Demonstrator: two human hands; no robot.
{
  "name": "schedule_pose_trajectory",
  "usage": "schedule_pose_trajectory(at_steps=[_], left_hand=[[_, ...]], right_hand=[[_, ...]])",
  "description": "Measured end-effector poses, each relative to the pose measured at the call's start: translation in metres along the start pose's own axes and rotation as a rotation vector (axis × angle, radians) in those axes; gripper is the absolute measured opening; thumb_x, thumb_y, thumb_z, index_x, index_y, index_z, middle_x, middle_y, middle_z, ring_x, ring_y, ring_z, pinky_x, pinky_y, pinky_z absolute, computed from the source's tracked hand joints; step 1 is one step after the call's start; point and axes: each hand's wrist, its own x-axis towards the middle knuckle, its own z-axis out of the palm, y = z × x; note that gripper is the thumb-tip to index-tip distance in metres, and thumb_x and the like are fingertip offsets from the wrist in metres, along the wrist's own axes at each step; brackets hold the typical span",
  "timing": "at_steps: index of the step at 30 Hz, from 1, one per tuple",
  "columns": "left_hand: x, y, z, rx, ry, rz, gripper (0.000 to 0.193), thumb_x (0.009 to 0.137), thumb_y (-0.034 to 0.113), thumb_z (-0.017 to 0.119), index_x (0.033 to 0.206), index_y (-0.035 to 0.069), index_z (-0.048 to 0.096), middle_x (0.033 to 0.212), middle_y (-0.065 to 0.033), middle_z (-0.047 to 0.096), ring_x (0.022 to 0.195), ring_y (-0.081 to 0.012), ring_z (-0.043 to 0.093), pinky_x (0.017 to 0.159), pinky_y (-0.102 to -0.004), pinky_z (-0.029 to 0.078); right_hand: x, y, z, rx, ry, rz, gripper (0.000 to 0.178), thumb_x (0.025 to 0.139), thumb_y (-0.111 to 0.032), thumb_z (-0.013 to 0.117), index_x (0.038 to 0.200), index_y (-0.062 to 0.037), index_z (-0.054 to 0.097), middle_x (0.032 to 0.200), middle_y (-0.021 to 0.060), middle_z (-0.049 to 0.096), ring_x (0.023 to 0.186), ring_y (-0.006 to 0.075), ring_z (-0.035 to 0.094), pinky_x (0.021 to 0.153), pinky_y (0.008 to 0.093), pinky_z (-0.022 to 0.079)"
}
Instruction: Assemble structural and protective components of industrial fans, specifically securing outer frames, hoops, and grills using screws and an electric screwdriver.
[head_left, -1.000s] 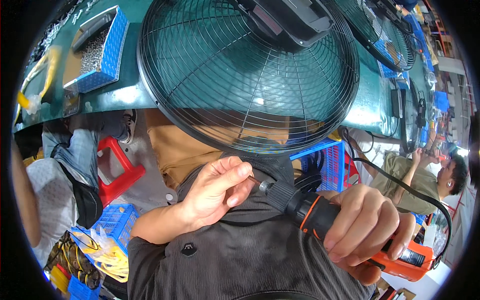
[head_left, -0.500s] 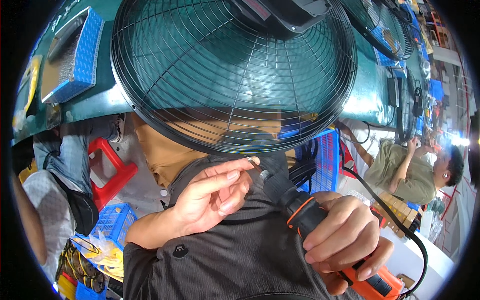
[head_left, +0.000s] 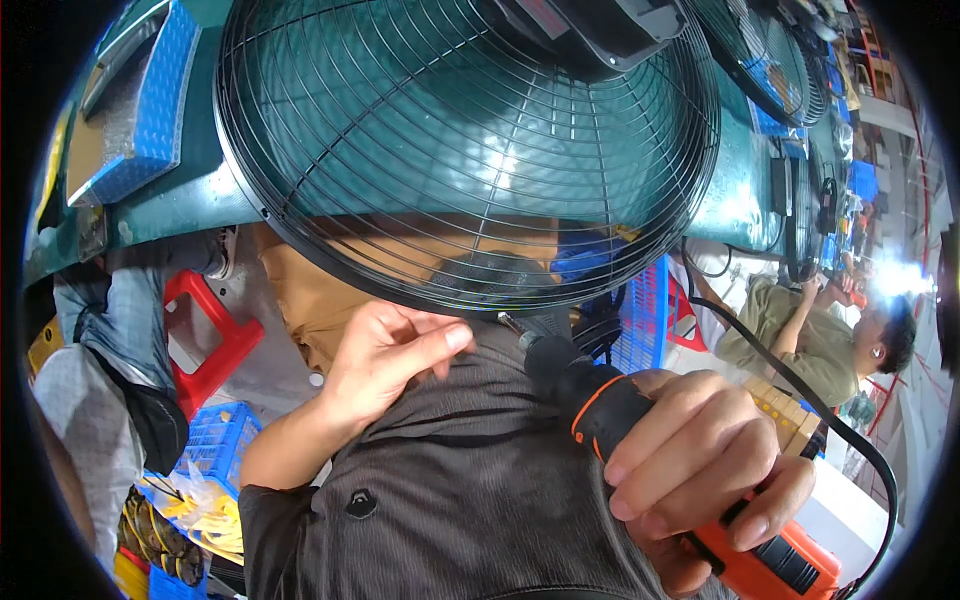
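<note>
My right hand (head_left: 700, 465) wraps around an orange and black corded electric screwdriver (head_left: 610, 405), which points up and left. A small silver screw (head_left: 503, 318) sits at the tip of its bit, just below the rim of a large black wire fan guard (head_left: 340, 278). My left hand (head_left: 385, 365) is against the near rim of the guard, left of the bit. Its fingers are curled in and the thumb lies across toward them; what they hold, if anything, is hidden. A black motor housing (head_left: 590, 40) is at the guard's centre.
The guard overhangs the near edge of a green table (head_left: 180, 215). A blue-patterned carton (head_left: 150, 120) stands at the left. A red stool (head_left: 215, 340) and blue crates (head_left: 215, 440) are below. More fan guards (head_left: 765, 60) and a co-worker (head_left: 810, 330) are at the right. The black cord (head_left: 800, 375) loops beside my right hand.
My left hand has drawn back from the screw at the bit tip and moved left and up to the guard's rim, its fingers curling in. The screwdriver has shifted slightly.
</note>
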Motion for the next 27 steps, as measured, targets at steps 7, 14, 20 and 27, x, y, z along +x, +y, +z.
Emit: schedule_pose_trajectory(at_steps=[7,14,20,27], left_hand=[[0.006,-0.006,-0.015,-0.007,0.195,0.395,0.034,0.077,0.001,0.082,0.106,-0.001,0.063,0.086,-0.0009,0.067,0.075,-0.0045,0.061,0.065,-0.0182,0.047],[0.006,-0.006,-0.018,-0.065,0.17,0.4,0.031,0.077,-0.002,0.08,0.103,-0.002,0.063,0.09,-0.0058,0.07,0.076,-0.0071,0.067,0.064,-0.0199,0.052],[0.006,0.001,-0.019,-0.001,0.151,0.354,0.028,0.077,-0.005,0.079,0.1,-0.002,0.062,0.091,-0.0086,0.071,0.078,-0.01,0.068,0.067,-0.0224,0.055],[0.009,-0.003,-0.028,0.127,0.126,0.452,0.029,0.076,0.0,0.082,0.097,0.003,0.063,0.09,-0.0048,0.07,0.078,-0.0072,0.065,0.065,-0.0206,0.051]], right_hand=[[0.01,0.017,0.021,-0.128,0.271,-0.069,0.041,0.084,-0.016,0.076,0.113,-0.0053,0.049,0.072,0.0059,0.063,0.053,0.0152,0.063,0.051,0.0275,0.057],[0.024,0.02,0.005,-0.028,-0.001,-0.008,0.038,0.082,-0.01,0.077,0.109,-0.0054,0.05,0.072,0.0079,0.065,0.053,0.0178,0.064,0.051,0.029,0.057],[0.048,0.03,-0.007,0.202,-0.224,0.046,0.036,0.076,-0.002,0.079,0.101,-0.0021,0.055,0.068,0.0115,0.066,0.056,0.02,0.066,0.051,0.0308,0.057],[0.058,0.035,-0.012,0.318,-0.458,0.08,0.03,0.075,0.002,0.077,0.097,-0.0008,0.057,0.072,0.0137,0.066,0.055,0.0224,0.064,0.054,0.0317,0.055]])
